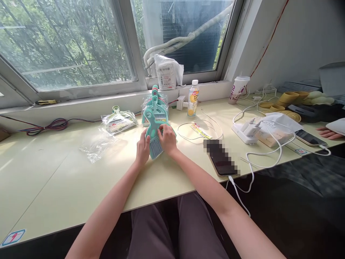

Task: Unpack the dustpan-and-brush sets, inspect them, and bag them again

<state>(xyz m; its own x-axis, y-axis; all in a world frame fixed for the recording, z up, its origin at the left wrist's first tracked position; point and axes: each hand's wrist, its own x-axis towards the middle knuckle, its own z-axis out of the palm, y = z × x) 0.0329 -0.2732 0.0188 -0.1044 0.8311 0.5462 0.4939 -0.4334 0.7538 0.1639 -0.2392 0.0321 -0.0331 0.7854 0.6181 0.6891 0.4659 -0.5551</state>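
Note:
A mint-green hand brush (154, 130) with grey-blue bristles is held upright just above the table, its handle pointing away from me. Part of a matching green dustpan (173, 131) shows behind it at the right. My left hand (142, 148) is closed round the left side of the brush, thumb on its front. From the right, my right hand (167, 140) grips the brush and pan, its fingers bent over the front. Behind them stand several more green brush and dustpan sets (159, 104) in clear wrapping. A pale green wrapped set (118, 120) lies to the left.
Crumpled clear film (94, 149) lies left of my hands. To the right are a looped cable (185, 138), a yellow label (201, 131), a phone (222, 160), a drink bottle (193, 99) and a power strip (245, 133). Another person's hand (331, 133) rests at the far right.

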